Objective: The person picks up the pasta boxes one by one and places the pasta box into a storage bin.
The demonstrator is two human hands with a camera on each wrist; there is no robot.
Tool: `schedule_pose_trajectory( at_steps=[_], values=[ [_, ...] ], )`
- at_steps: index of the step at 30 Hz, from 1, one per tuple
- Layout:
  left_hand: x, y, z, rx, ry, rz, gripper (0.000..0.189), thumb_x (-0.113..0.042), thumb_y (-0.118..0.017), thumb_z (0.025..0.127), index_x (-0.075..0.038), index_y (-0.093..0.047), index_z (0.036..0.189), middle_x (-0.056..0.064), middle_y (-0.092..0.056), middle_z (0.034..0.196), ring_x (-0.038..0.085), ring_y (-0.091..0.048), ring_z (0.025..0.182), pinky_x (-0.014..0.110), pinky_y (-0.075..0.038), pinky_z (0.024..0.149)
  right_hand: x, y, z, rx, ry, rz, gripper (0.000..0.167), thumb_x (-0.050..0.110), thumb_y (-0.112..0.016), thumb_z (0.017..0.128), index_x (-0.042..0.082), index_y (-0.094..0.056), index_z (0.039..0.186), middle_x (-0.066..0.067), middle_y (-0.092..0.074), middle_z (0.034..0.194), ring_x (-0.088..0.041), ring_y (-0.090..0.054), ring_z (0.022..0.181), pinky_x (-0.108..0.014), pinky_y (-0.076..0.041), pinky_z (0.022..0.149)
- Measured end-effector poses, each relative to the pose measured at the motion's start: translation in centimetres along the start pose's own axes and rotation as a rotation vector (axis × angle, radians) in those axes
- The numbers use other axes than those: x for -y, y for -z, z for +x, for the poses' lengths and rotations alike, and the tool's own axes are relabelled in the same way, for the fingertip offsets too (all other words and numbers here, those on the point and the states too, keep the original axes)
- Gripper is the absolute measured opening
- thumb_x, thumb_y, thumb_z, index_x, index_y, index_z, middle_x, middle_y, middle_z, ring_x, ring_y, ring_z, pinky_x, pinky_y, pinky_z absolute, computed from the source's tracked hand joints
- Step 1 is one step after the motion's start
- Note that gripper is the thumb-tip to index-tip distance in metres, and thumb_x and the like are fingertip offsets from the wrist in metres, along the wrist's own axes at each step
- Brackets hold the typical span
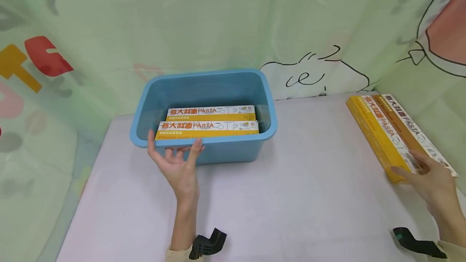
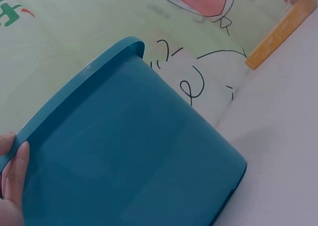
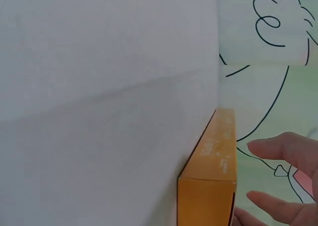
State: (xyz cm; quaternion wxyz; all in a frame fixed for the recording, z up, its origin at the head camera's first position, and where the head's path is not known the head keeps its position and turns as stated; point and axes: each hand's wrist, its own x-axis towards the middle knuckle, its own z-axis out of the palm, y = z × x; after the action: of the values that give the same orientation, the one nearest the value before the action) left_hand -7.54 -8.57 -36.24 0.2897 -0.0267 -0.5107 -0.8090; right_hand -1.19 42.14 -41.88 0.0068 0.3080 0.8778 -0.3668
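A blue plastic bin stands at the table's back left, holding two white-and-yellow pasta boxes set on edge, one behind the other. At its front rim, my left hand grips the bin, with some fingers tucked under the lip. The left wrist view shows fingers against the outer wall. Far to the right lie a yellow pasta box and a brown-and-white one, side by side. Over their near end is my right hand, its thumb and fingers spread apart; the right wrist view shows fingers just above the yellow box.
A white cloth covers the table. Behind it and at both sides hangs a green printed curtain, close to the bin's back and to the right-hand boxes. Black wrist straps sit on both forearms.
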Motion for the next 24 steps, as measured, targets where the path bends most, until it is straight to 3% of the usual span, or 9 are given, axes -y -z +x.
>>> schedule_pose_trajectory(
  at_steps=[4,7,9,11,13,15,18,24],
  values=[
    [0.1,0.0,0.0,0.005,0.000,-0.001,0.107,0.008,-0.079,0.087,-0.016,-0.009,0.166,0.034,-0.043,0.149,0.023,-0.063,0.091,0.040,-0.067,0.082,-0.7,-0.4,-0.2,-0.037,-0.008,0.072,0.086,0.031,-0.067,0.103,-0.006,-0.017,0.163,-0.032,-0.013,0.168,-0.052,-0.025,0.144,-0.044,-0.027,0.130],
    [0.1,0.0,0.0,0.005,0.000,-0.001,0.108,0.010,-0.078,0.087,-0.015,-0.009,0.166,0.035,-0.042,0.149,0.023,-0.063,0.091,0.039,-0.067,0.081,-1.0,-0.7,-0.3,-0.063,-0.015,0.125,0.089,0.033,-0.070,0.101,-0.002,-0.019,0.164,-0.027,-0.013,0.171,-0.040,-0.027,0.135,-0.011,-0.032,0.114],
    [0.1,0.0,-0.1,0.005,0.000,0.000,0.108,0.010,-0.078,0.087,-0.015,-0.009,0.165,0.035,-0.042,0.149,0.023,-0.063,0.091,0.039,-0.067,0.081,-1.2,-0.9,-0.3,-0.073,-0.016,0.167,0.091,0.034,-0.072,0.099,0.003,-0.019,0.166,-0.021,-0.011,0.173,-0.034,-0.026,0.140,0.000,-0.028,0.106],
    [0.2,0.0,0.0,0.006,0.002,-0.004,0.108,0.010,-0.078,0.087,-0.016,-0.010,0.165,0.034,-0.042,0.149,0.023,-0.063,0.091,0.039,-0.067,0.081,-1.4,-1.2,-0.3,-0.078,-0.013,0.201,0.092,0.034,-0.074,0.098,0.007,-0.019,0.167,-0.017,-0.011,0.173,-0.029,-0.025,0.145,0.000,-0.027,0.106],
    [0.2,0.0,0.0,0.003,0.003,-0.007,0.108,0.011,-0.078,0.087,-0.017,-0.010,0.166,0.034,-0.043,0.149,0.024,-0.064,0.092,0.040,-0.067,0.081,-1.7,-1.5,-0.1,-0.061,-0.010,0.208,0.095,0.037,-0.075,0.098,0.008,-0.016,0.167,-0.018,-0.009,0.173,-0.031,-0.021,0.151,-0.014,-0.024,0.122],
    [0.1,0.0,0.0,-0.002,0.005,-0.009,0.108,0.011,-0.078,0.086,-0.018,-0.011,0.165,0.033,-0.043,0.149,0.025,-0.064,0.093,0.040,-0.067,0.081,-1.9,-1.8,0.2,-0.039,-0.010,0.191,0.098,0.039,-0.074,0.098,0.007,-0.013,0.167,-0.022,-0.009,0.173,-0.041,-0.018,0.151,-0.039,-0.021,0.131],
    [0.1,0.0,-0.1,-0.003,0.005,-0.010,0.108,0.010,-0.079,0.087,-0.018,-0.011,0.165,0.033,-0.043,0.149,0.025,-0.065,0.094,0.040,-0.067,0.082,-2.2,-2.1,0.5,-0.014,-0.016,0.157,0.103,0.041,-0.073,0.098,0.004,-0.006,0.166,-0.031,-0.007,0.170,-0.055,-0.017,0.145,-0.070,-0.016,0.126],
    [0.0,-0.2,0.0,-0.002,-0.003,-0.012,0.107,0.010,-0.079,0.087,-0.017,-0.011,0.165,0.033,-0.044,0.149,0.024,-0.064,0.092,0.039,-0.067,0.082,-2.1,-2.4,0.6,-0.015,-0.018,0.108,0.109,0.044,-0.076,0.095,0.003,-0.004,0.166,-0.040,-0.012,0.164,-0.060,-0.021,0.137,-0.079,-0.021,0.118]
  ],
)
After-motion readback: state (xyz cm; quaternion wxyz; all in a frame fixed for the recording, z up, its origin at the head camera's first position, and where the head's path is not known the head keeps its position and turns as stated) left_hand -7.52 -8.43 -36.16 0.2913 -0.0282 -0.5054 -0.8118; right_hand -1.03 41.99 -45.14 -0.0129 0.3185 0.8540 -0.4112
